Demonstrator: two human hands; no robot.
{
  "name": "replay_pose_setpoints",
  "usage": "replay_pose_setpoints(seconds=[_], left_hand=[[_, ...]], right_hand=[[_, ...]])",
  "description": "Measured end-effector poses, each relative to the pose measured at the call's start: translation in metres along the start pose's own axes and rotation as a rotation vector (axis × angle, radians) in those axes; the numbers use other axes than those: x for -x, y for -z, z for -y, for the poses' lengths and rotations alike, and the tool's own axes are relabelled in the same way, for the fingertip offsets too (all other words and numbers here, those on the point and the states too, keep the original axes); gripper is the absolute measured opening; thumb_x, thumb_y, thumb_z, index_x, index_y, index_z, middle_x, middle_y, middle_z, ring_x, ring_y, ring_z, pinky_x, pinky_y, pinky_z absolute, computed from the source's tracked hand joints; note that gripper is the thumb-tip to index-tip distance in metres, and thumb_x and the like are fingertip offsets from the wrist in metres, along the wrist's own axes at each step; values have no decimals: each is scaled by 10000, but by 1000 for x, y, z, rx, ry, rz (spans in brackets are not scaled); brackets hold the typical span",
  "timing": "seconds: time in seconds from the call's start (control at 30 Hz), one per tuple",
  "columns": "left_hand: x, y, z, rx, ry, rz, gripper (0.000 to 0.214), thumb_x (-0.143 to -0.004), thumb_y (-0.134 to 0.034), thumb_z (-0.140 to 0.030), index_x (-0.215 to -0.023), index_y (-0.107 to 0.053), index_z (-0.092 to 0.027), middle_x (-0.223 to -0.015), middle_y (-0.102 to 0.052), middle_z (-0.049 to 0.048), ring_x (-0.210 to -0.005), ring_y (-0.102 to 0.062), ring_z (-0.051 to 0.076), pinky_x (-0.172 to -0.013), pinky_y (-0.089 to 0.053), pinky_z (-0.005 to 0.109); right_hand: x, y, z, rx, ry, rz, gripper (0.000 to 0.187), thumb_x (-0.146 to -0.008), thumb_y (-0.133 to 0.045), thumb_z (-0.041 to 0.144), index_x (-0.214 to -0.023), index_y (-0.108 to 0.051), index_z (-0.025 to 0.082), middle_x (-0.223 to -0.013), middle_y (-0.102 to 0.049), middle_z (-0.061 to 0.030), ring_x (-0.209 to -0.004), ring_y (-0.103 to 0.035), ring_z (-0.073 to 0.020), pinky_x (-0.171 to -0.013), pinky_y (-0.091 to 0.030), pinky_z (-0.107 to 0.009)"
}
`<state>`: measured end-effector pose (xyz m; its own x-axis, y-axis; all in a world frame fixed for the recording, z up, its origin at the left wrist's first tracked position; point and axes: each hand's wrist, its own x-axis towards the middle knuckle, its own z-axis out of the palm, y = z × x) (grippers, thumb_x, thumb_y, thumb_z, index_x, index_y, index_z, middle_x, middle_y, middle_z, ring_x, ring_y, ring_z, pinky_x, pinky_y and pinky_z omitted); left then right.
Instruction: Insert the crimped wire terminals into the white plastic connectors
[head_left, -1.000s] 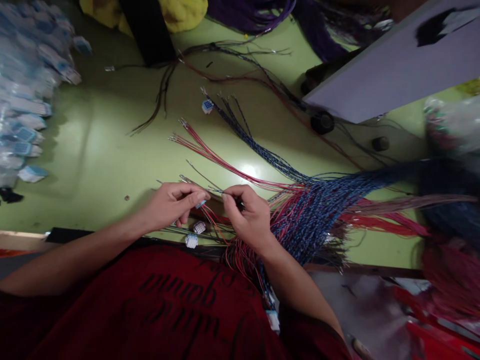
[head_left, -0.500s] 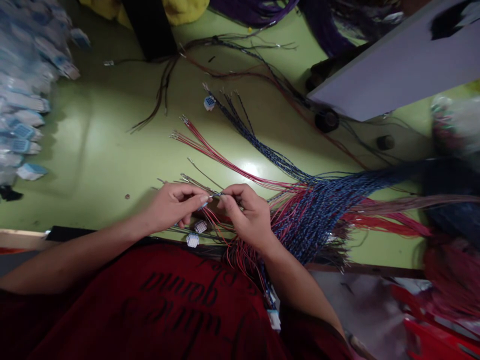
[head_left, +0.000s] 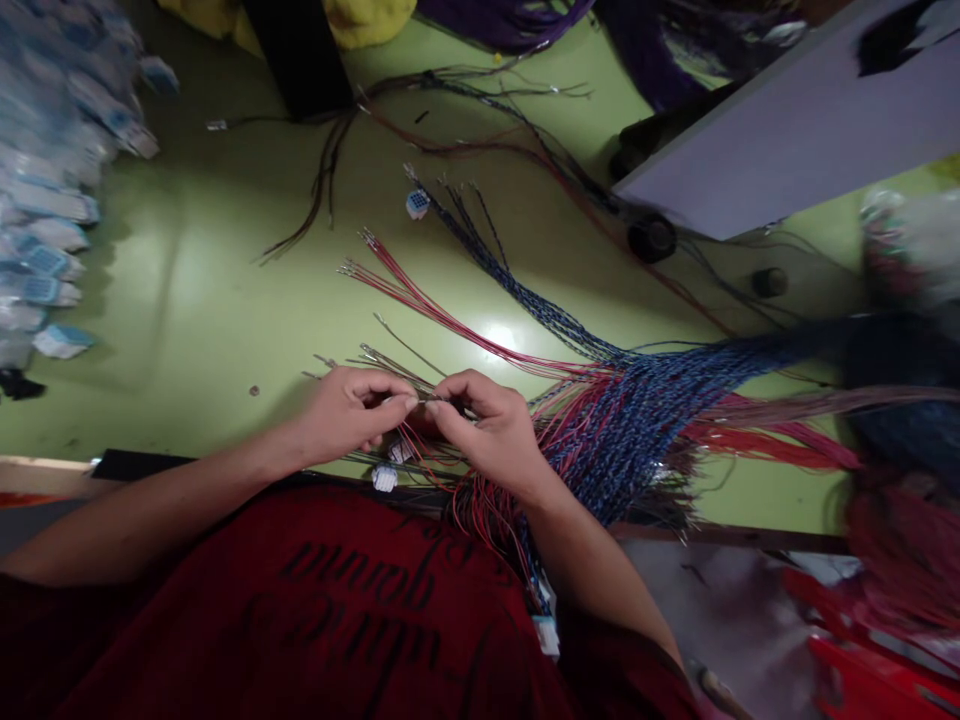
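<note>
From far away, I can read one word, "gonna" (head_left: 365, 574), in dark letters on the red shirt (head_left: 225, 560) by the near edge of the green tabletop (head_left: 217, 310). It looks upside down to me. The other dark words (head_left: 345, 640) around it are too blurry to read.

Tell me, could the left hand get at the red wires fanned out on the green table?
Probably yes: the left hand is near the red wires, with only a few brownish wires and bare table between. It seems busy, though, close beside the right hand.
</note>
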<state>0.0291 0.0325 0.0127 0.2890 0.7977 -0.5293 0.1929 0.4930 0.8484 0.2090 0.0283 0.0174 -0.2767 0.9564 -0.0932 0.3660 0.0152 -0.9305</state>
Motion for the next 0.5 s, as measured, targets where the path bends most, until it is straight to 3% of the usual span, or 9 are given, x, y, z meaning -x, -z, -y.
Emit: replay_pose_setpoints(seconds=[0.17,0.3,0.5], left_hand=[[0,4,4,86,45,70,182,-804,-611,-275,-861,-709,-133,-389,-515,-63,-333,-456,58,-340,-391,135],[-1,10,10,243,61,148,231,-874,-577,-274,-1048,-680,-164,-393,-517,-74,-316,-446,56,-327,-352,126],[-4,11,15,422,101,160,258,-875,-599,-244,-1121,-635,-175,-383,-485,-90,-286,-397,47,-292,-276,118]], right_hand=[[0,4,2,88,33,-43,87,-791,-599,205,-713,-637,190,-656,-646,27,-595,-559,-84,-580,-456,-230],[0,7,2,21,-87,-93,106,-787,-598,219,-698,-641,180,-644,-666,12,-558,-565,-87,-538,-452,-236],[-1,6,2,-54,-185,-62,145,-775,-590,230,-651,-630,166,-583,-630,20,-506,-505,-70,-491,-402,-224]])
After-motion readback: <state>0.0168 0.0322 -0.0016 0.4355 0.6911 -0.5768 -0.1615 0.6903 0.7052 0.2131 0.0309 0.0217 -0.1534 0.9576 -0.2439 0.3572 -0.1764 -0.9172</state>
